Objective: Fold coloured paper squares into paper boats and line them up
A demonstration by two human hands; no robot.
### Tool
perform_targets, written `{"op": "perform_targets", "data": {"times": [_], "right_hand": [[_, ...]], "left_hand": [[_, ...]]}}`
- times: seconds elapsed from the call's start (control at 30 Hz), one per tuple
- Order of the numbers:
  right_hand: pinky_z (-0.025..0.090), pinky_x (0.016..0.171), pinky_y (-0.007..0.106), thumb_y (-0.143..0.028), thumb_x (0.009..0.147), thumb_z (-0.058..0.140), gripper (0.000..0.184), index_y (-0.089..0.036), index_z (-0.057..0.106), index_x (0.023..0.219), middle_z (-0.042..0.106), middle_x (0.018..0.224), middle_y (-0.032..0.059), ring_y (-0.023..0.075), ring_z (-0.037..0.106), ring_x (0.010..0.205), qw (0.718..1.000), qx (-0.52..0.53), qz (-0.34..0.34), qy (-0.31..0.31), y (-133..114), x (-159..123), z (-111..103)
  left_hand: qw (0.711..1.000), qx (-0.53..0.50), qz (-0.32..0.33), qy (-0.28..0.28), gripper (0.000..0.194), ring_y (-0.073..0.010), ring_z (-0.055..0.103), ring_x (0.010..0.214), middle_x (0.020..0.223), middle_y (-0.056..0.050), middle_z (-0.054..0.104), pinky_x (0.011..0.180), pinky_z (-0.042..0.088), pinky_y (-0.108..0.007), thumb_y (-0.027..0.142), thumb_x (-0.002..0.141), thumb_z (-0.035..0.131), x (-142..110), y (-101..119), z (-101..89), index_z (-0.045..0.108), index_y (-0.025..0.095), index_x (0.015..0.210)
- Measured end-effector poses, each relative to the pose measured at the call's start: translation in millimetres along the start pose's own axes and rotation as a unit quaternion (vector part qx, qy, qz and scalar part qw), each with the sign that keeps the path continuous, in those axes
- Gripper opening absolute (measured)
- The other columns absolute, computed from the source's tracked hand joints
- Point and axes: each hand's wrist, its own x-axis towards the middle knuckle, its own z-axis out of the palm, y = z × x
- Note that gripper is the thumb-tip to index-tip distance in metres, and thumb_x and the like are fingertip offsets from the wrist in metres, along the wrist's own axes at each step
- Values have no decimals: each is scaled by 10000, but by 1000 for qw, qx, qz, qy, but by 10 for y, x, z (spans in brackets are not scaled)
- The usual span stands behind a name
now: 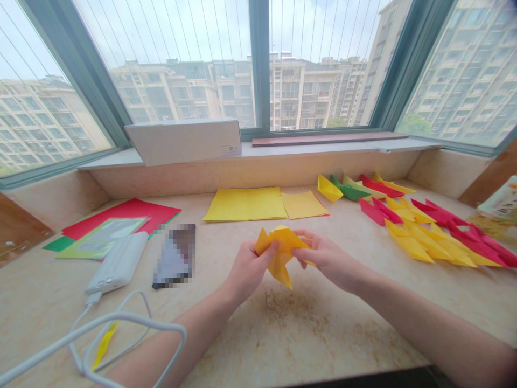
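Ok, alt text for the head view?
Two bare hands, left and right, hold a partly folded yellow paper above a stone-patterned counter by a window. Yellow sheets lie behind; rows of folded paper shapes sit right, a white power bank left.

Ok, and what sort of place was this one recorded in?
Probably a home, at a window-side counter in an upper-floor flat: wide windows look onto apartment blocks, and the stone-like counter holds coloured paper and a white power bank.
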Motion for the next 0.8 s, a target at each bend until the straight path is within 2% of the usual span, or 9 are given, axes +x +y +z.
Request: {"op": "perform_targets", "data": {"times": [0.13,0.23,0.37,0.43,0.63,0.7,0.8], "right_hand": [[451,651,280,-305,789,725,371,-213,614,1131,724,1014,53,189,635,869,1000,-19,-11,17,-12,5,-5],[484,707,298,-306,773,747,369,-220,631,1112,729,1021,48,198,652,897,999,-17,-12,24,0,11,-12],[506,865,361,-342,733,797,405,-224,640,1088,727,1036,49,229,667,986,999,6,-30,46,32,21,-1],[508,884,381,-367,714,815,450,-229,633,1101,723,1041,54,244,672,1002,998,2,-40,58,57,25,16],[516,764,340,-421,717,808,557,-226,582,1188,710,1042,62,225,674,906,996,1,-25,89,88,23,79],[490,701,307,-456,760,763,491,-214,610,1159,711,1004,55,194,646,831,995,1,-18,96,73,21,88],[433,616,284,-533,857,626,393,-184,682,1028,677,809,32,153,551,679,995,-16,-31,94,63,19,95]], "left_hand": [[998,-11,-32,-52,477,-212,672,717,760,-72,691,655,539,-310,583,802,678,-22,-21,20,716,116,890],[998,-18,-37,-57,484,-199,668,704,767,-72,692,647,548,-309,595,800,674,-39,-21,42,717,119,882],[997,-27,-28,-62,404,-177,653,706,782,-60,699,651,540,-284,503,745,770,-53,-16,63,718,129,888],[998,-25,-23,-61,383,-172,647,710,788,-55,701,650,533,-275,469,732,791,-53,-25,68,723,134,905],[996,-71,-20,-49,362,-187,654,777,870,-68,718,750,540,-321,465,790,739,-37,-50,70,722,138,945],[995,-91,-17,-44,359,-202,664,807,891,-76,723,796,539,-349,460,805,726,-31,-46,65,719,136,960],[995,-93,-9,-23,335,-218,674,830,893,-80,728,815,532,-358,439,816,718,-27,-35,63,724,134,954]]}}
